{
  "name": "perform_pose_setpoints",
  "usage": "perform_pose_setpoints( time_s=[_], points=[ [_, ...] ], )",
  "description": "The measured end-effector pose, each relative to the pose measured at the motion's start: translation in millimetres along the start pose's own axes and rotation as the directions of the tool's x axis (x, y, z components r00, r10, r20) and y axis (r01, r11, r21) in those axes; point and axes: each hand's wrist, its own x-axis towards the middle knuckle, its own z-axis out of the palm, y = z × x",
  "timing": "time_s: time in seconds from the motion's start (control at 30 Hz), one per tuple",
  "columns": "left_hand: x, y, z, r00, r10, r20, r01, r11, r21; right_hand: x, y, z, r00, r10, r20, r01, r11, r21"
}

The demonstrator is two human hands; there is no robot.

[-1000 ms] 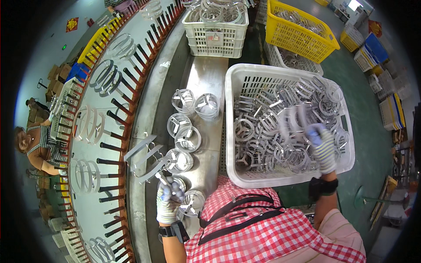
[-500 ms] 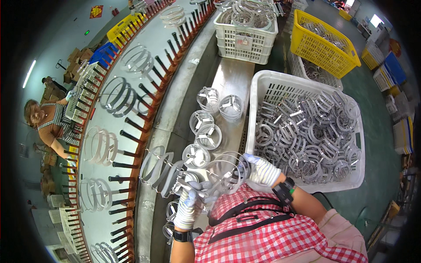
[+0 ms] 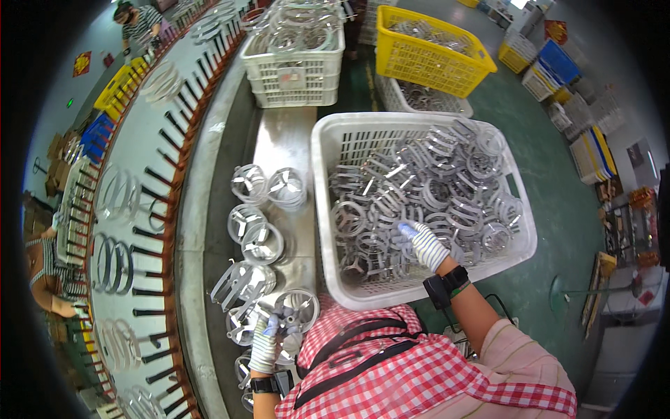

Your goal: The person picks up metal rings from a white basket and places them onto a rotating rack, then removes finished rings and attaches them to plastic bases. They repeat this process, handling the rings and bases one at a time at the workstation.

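My left hand (image 3: 264, 343), in a striped glove with blue fingertips, is closed around part of a ring-shaped metal piece (image 3: 296, 311) beside my apron. Its exact grip is partly hidden among other pieces. Grey curved bands (image 3: 241, 283) stick out just above it. My right hand (image 3: 424, 248), gloved alike, reaches into a large white basket (image 3: 319, 209). Its fingers are stretched out and touch the heaped grey and clear ring pieces (image 3: 447, 174). Several round pieces with three-armed centres (image 3: 262, 243) stand on the metal bench (image 3: 276, 140) to the left.
A curved conveyor (image 3: 132, 167) with dark upright pegs and spiral rings runs along the left. Full white crates (image 3: 293, 87) and a yellow crate (image 3: 426, 59) stand ahead. A co-worker (image 3: 52, 279) stands beyond the conveyor, another person (image 3: 143, 28) farther off.
My view has swung right. My right hand has let go of the large clear ring piece and moved into the white basket. My left hand stays over the bench; the wide grey coil has come down beside it.
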Motion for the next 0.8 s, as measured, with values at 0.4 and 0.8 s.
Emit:
perform_pose_setpoints(
  time_s=[0.4, 0.8],
  points=[
    [15.6, -0.9, 10.0, 0.998, 0.054, -0.041, -0.049, 0.994, 0.102, 60.5, -9.7, -109.7, 0.880, -0.308, -0.361, -0.001, 0.759, -0.651],
    [18.6, 24.4, 31.9, 0.992, 0.001, -0.125, -0.001, 1.000, -0.004, 61.6, -87.9, -133.1, 0.528, -0.752, -0.394, -0.248, 0.307, -0.919]
  ],
)
